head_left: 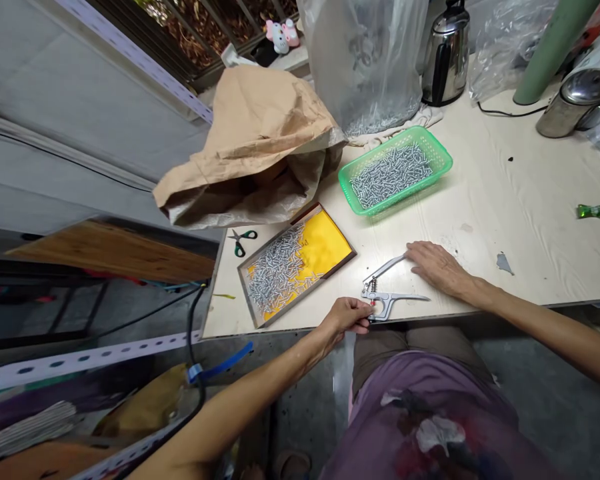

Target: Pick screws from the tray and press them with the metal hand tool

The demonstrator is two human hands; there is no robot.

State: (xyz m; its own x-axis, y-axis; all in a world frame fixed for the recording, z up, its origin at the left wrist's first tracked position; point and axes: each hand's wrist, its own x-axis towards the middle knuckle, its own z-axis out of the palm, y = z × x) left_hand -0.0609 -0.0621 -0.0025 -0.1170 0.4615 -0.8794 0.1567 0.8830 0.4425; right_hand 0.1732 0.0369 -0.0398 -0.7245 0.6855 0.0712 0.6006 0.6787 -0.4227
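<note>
A silver hand-press tool with two long handles and a small spring lies near the table's front edge. My left hand is closed at the tool's jaw end, its fingertips pinching something I cannot make out beside a small red part. My right hand rests palm down, fingers around the end of the upper handle. Left of the tool, a shallow tray with a yellow bottom holds many small metal pieces. Behind it stands a green plastic basket of similar metal pieces.
Green-handled scissors lie by the table's left edge. A large brown paper bag leans behind the tray. Further back are a clear plastic bag, a steel kettle and a metal jug. Green wrapped pieces lie far right.
</note>
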